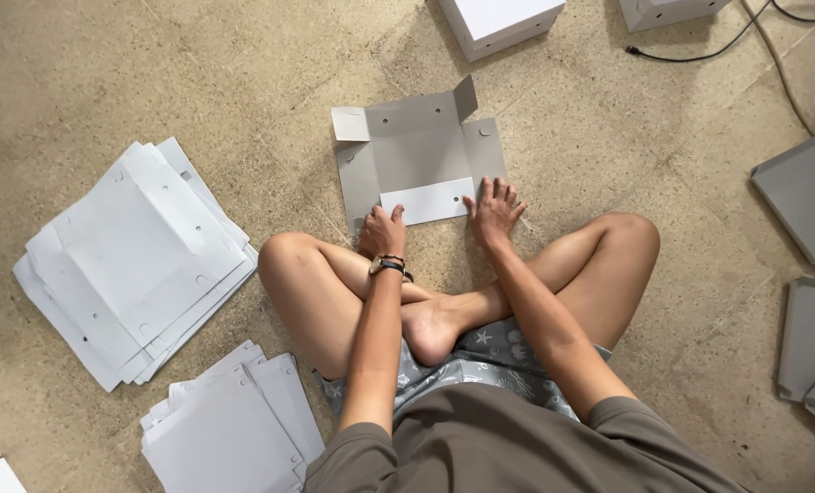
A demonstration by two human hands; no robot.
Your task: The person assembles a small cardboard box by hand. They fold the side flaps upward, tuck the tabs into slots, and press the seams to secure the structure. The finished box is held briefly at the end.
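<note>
Box-assembly workroom: flat cardboard blanks (pixel 134 260) stacked on floor (pixel 608 155).

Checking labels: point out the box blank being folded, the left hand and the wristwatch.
box blank (pixel 421 151): head view, grey centre panel.
left hand (pixel 382 233): head view, back of hand.
wristwatch (pixel 388 266): head view, strap.

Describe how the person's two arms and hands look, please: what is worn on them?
Both arms are bare below short olive-brown sleeves. The left hand has a dark wristband with a thin brown strap beside it at the wrist. The right hand wears nothing; no rings or gloves show on either hand.
</note>
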